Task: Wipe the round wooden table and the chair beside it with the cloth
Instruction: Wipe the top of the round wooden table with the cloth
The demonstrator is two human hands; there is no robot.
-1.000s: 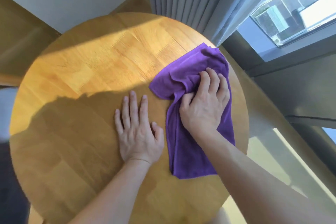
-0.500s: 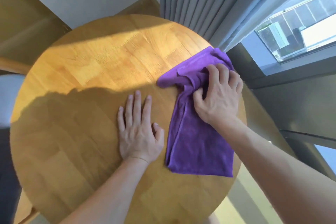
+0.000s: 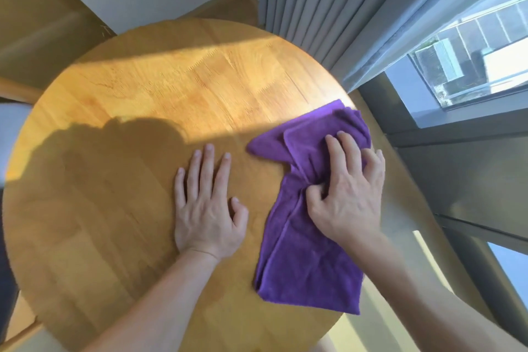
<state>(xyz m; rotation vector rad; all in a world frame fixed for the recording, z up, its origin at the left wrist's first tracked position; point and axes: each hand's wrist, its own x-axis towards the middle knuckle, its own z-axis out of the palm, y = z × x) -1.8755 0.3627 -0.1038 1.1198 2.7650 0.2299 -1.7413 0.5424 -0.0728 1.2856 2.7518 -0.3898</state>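
My right hand (image 3: 347, 188) is down on the purple cloth (image 3: 308, 237), fingers curled and bunching the fabric under the palm, the thumb tucked into a fold, so I grip it and press it to the wood at once. My left hand (image 3: 207, 208) lies flat on the bare table (image 3: 128, 180) just left of the cloth, fingers straight and slightly spread, thumb out to the side; it holds nothing and only braces me.

The cloth sits at the right side of the round top, right up against the rim there. It is folded into a long strip. Its long axis runs from the near right edge of the table, where the squared-off end lies flat, away towards the far right, where the other end is rumpled under my fingers and reaches the rim. A pointed flap sticks out from that far end towards the left, into the band of sunlight crossing the table.

I judge that I am in the table-wiping part of the job, working along the right edge. Most of the top lies to the left of the cloth, so the next move calls for dragging the cloth leftwards across the wood with steady downward pressure, and for lifting my left hand out of its path. The chair is not yet dealt with; I can make out only a pale shape and a strip of wood past the table's left edge, too little to say what they are.

Beyond the far right rim hang grey curtains (image 3: 314, 0) beside a window (image 3: 471, 66).
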